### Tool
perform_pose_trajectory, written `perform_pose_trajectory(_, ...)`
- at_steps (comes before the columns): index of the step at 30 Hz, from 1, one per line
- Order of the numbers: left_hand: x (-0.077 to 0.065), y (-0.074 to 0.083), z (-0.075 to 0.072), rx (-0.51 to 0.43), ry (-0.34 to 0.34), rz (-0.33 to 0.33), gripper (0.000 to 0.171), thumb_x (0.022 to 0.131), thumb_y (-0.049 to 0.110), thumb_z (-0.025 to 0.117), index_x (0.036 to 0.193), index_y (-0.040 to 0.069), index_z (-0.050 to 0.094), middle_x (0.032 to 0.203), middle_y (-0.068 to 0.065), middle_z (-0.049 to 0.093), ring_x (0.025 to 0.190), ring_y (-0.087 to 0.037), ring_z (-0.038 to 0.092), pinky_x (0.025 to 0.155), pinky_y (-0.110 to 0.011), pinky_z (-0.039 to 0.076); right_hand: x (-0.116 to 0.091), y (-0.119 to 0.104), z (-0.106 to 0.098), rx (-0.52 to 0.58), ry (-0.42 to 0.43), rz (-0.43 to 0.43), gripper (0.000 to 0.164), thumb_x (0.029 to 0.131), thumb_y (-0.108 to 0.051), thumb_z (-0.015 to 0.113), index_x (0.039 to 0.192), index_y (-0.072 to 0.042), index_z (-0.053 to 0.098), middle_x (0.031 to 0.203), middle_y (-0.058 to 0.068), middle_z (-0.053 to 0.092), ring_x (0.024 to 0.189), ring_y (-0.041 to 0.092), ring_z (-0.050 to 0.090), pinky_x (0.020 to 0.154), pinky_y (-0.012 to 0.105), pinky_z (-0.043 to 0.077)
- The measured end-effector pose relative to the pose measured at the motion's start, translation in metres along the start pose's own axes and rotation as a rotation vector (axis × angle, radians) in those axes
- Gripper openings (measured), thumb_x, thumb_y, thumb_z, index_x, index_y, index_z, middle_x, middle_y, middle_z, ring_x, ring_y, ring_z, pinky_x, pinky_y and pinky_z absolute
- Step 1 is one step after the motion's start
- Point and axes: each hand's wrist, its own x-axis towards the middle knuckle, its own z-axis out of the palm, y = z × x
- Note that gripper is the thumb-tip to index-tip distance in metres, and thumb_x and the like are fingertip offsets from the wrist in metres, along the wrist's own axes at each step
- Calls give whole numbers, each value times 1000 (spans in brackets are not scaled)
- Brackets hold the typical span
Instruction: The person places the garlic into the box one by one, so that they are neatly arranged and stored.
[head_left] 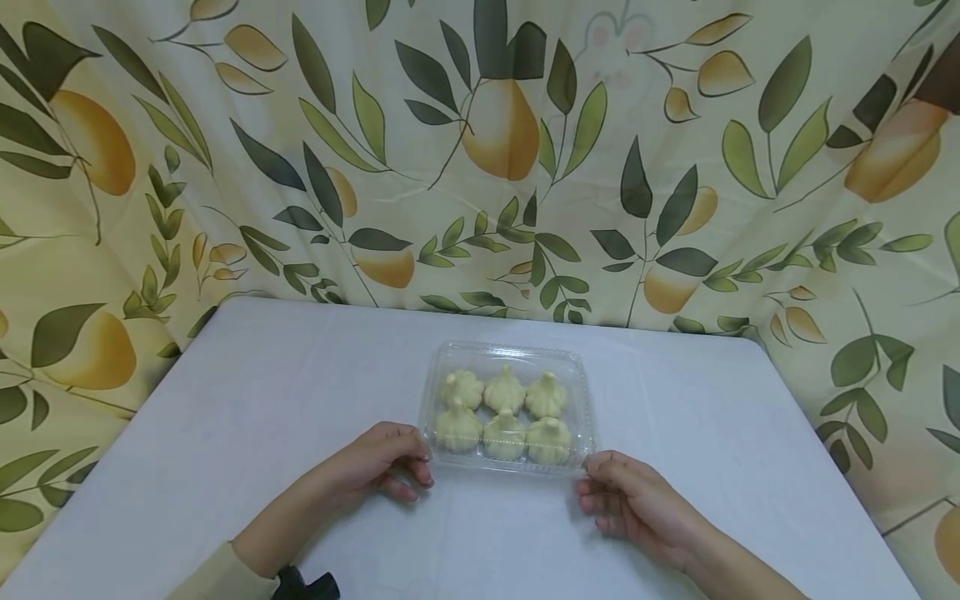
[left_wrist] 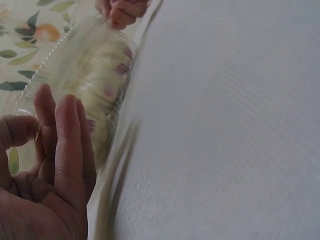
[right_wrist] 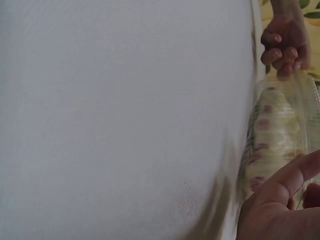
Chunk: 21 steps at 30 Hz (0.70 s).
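A clear plastic box point(head_left: 517, 354) with a ridged rim holds several pale garlic bulbs point(head_left: 504, 392) in two rows. Its transparent cover appears to lie over them. My left hand point(head_left: 378, 462) pinches the near left corner of the box between thumb and forefinger, the other fingers extended in the left wrist view. At the near right corner, the thumb and forefinger of my right hand point(head_left: 637, 504) grip the rim. Purple patches show low on the bulbs point(left_wrist: 110, 90) in the left wrist view. Whether the box touches the table or hangs just above it, I cannot tell.
White cloth covers the table point(head_left: 300, 375). Behind it and at both sides hangs a curtain point(head_left: 502, 208) printed with fruit and leaves. A black strap point(head_left: 303, 585) sits on the left wrist by a beige sleeve point(head_left: 228, 575).
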Motion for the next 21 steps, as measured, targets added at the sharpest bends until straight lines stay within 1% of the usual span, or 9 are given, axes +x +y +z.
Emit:
perform_pose_trajectory(3,0,1,2,5,-9,2,15,90,14,58,77,9,63,72,0,68,71,-16,67,62,-29,58,0,1,-1,75,8,-34,7,102,-15,53,106,-11,55,94,-2,70,82,5,67,72,18,55)
perform_pose_trajectory(5,0,1,2,8,-14,4,14,90,14,58,78,9,63,71,0,68,70,-15,67,62,-28,59,0,1,0,95,11,-45,3,101,-12,52,102,-10,55,92,-2,70,81,4,66,72,16,54)
perform_pose_trajectory(10,-1,1,3,-6,-13,3,13,90,13,57,80,8,63,70,1,67,68,-14,67,61,-28,58,1,3,1,93,22,-47,4,100,-10,53,96,-11,55,89,-4,69,77,2,63,69,14,53)
perform_pose_trajectory(15,0,1,3,-25,1,-8,12,89,14,57,78,8,61,68,1,67,69,-15,68,61,-28,59,0,4,1,92,8,-36,4,100,-11,52,99,-12,55,91,-3,69,77,3,64,71,17,54)
perform_pose_trajectory(18,-1,0,1,-12,1,-15,13,90,17,59,81,7,61,69,0,67,71,-17,68,61,-30,59,-1,2,0,79,3,-21,3,101,-13,52,103,-12,54,93,-2,67,79,5,63,73,19,55)
perform_pose_trajectory(20,-3,0,-3,22,-5,-21,19,93,21,59,87,3,62,72,-2,68,74,-19,68,60,-32,59,-2,0,-1,56,45,-17,10,101,-16,53,110,-13,51,94,-2,65,82,7,63,75,22,55)
perform_pose_trajectory(21,-5,1,-7,40,6,-16,23,95,23,59,90,1,63,75,-4,69,75,-19,67,61,-32,58,-2,-2,-1,38,90,-27,16,100,-17,54,114,-13,49,95,-2,64,83,8,62,76,24,55)
